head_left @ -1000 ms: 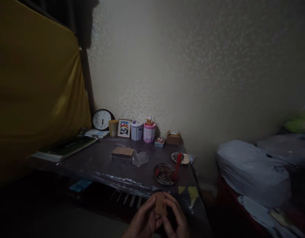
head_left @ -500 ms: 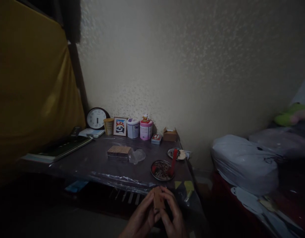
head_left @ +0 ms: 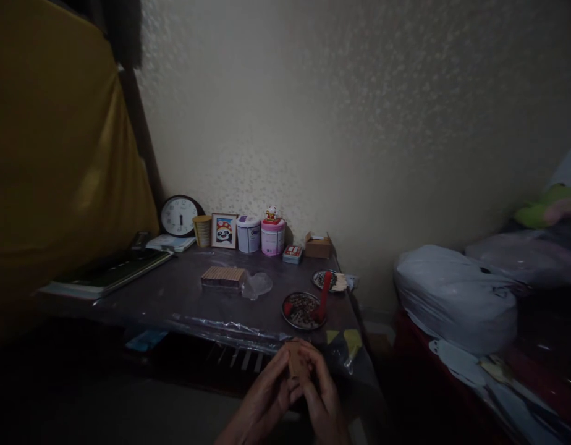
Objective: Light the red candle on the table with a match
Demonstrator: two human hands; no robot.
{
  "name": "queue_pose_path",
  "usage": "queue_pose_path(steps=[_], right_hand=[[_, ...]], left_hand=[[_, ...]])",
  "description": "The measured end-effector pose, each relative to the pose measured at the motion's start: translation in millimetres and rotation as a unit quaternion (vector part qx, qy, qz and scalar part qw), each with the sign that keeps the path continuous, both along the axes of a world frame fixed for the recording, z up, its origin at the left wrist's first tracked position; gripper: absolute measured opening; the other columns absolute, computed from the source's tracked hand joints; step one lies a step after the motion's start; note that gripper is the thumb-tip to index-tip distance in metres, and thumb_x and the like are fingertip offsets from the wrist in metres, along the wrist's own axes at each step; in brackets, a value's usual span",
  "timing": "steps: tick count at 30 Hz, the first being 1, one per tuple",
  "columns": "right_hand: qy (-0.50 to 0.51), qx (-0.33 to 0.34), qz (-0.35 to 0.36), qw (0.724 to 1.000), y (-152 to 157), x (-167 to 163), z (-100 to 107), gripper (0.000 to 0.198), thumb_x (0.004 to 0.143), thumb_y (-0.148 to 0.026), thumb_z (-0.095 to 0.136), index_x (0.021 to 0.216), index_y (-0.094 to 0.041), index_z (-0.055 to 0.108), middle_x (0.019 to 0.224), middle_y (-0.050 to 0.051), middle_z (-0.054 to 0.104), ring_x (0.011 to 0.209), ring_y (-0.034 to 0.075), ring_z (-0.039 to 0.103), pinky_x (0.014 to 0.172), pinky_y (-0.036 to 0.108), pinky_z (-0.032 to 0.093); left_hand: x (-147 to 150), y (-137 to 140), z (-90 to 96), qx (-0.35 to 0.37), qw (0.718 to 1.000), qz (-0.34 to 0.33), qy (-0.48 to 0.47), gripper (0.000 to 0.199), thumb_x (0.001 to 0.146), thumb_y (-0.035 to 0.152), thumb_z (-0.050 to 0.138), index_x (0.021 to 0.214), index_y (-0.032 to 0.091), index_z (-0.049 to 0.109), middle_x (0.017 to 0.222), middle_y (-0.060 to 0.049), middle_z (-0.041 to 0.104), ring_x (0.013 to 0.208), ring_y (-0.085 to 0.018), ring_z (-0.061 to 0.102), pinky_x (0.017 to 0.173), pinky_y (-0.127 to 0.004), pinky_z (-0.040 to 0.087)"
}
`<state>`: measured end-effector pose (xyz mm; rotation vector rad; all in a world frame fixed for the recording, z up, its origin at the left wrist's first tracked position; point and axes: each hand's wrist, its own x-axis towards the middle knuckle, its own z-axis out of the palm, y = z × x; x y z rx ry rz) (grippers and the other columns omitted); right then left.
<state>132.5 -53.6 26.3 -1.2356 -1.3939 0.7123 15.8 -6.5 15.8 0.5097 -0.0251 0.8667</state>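
Both hands hold a small brown cardboard box [head_left: 295, 360], about the size of a matchbox, just in front of the table's near edge. My left hand [head_left: 271, 386] grips its left side, with the thumb along the edge. On the right side, my right hand [head_left: 320, 383] curls its fingers around the box. Beyond the hands lies a round metal plate [head_left: 300, 324] with small dark and pale bits and a red-handled tool [head_left: 325, 293] resting in it. A second plate [head_left: 317, 281] behind it carries pale sticks [head_left: 340, 282].
A wrapped block of thin brown pieces [head_left: 223, 277] and crumpled clear plastic [head_left: 258, 285] lie mid-table. Along the wall stand a clock [head_left: 180, 216], cup [head_left: 203, 232], panda picture [head_left: 224, 231], two canisters [head_left: 273, 240] and an open carton [head_left: 317, 246]. White bags [head_left: 455, 296] are at right.
The box and both hands have risen slightly in the picture, and the right fingers cover more of the box. The view has shifted a little; the table things stay put.
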Motion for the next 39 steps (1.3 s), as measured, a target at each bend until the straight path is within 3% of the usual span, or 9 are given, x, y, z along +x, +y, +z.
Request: queue_pose_path(steps=[13, 19, 25, 29, 34, 39], right_hand=[[-0.003, 0.004, 0.005, 1.000, 5, 2, -7, 0.039, 0.090, -0.039, 0.043, 0.124, -0.019, 0.043, 0.133, 0.007, 0.040, 0.124, 0.015, 0.039, 0.106, 0.028, 0.032], [0.076, -0.041, 0.102, 0.991, 1, 13, 11, 0.046, 0.085, -0.037, 0.053, 0.125, -0.018, 0.040, 0.128, 0.010, 0.046, 0.117, 0.017, 0.047, 0.099, 0.031, 0.040], [0.082, -0.100, 0.000, 0.992, 9, 30, 11, 0.046, 0.079, -0.055, 0.052, 0.096, -0.012, 0.057, 0.097, 0.009, 0.059, 0.092, 0.018, 0.055, 0.083, 0.028, 0.043], [0.098, -0.128, 0.013, 0.987, 8, 34, 10, 0.046, 0.074, -0.055, 0.058, 0.086, -0.011, 0.058, 0.082, 0.006, 0.057, 0.078, 0.014, 0.054, 0.072, 0.023, 0.042], [0.124, -0.132, 0.062, 0.982, 5, 35, 9, 0.034, 0.079, -0.044, 0.058, 0.082, -0.011, 0.057, 0.070, 0.002, 0.052, 0.067, 0.009, 0.050, 0.064, 0.020, 0.039], [0.128, -0.133, 0.032, 0.982, 6, 35, 12, 0.033, 0.078, -0.044, 0.059, 0.081, -0.011, 0.057, 0.072, 0.003, 0.055, 0.065, 0.010, 0.051, 0.062, 0.020, 0.040]], left_hand=[[1, 2, -0.7, -0.013, 1.000, -0.004, 0.008, 0.039, 0.091, 0.026, 0.078, 0.121, 0.012, 0.057, 0.115, -0.018, 0.052, 0.098, -0.028, 0.052, 0.082, -0.034, 0.044], [-7, 6, -1.9, -0.040, 0.999, -0.001, 0.009, 0.039, 0.089, 0.024, 0.078, 0.120, 0.012, 0.057, 0.113, -0.017, 0.053, 0.099, -0.026, 0.051, 0.084, -0.034, 0.042], [-13, 4, -1.8, -0.038, 0.994, -0.089, 0.045, 0.045, 0.089, 0.030, 0.078, 0.119, 0.005, 0.056, 0.098, -0.018, 0.058, 0.083, -0.023, 0.056, 0.069, -0.028, 0.046], [-13, 2, -2.3, -0.031, 0.991, -0.113, 0.058, 0.041, 0.092, 0.031, 0.075, 0.119, 0.005, 0.057, 0.099, -0.019, 0.057, 0.079, -0.023, 0.057, 0.065, -0.026, 0.048], [-13, -1, 4.0, -0.002, 0.991, -0.114, 0.069, 0.038, 0.090, 0.032, 0.076, 0.113, 0.006, 0.060, 0.099, -0.018, 0.057, 0.076, -0.021, 0.058, 0.061, -0.023, 0.048], [-15, -2, 4.7, -0.006, 0.989, -0.126, 0.076, 0.039, 0.091, 0.031, 0.075, 0.116, 0.007, 0.058, 0.100, -0.019, 0.056, 0.078, -0.022, 0.057, 0.063, -0.024, 0.049]])
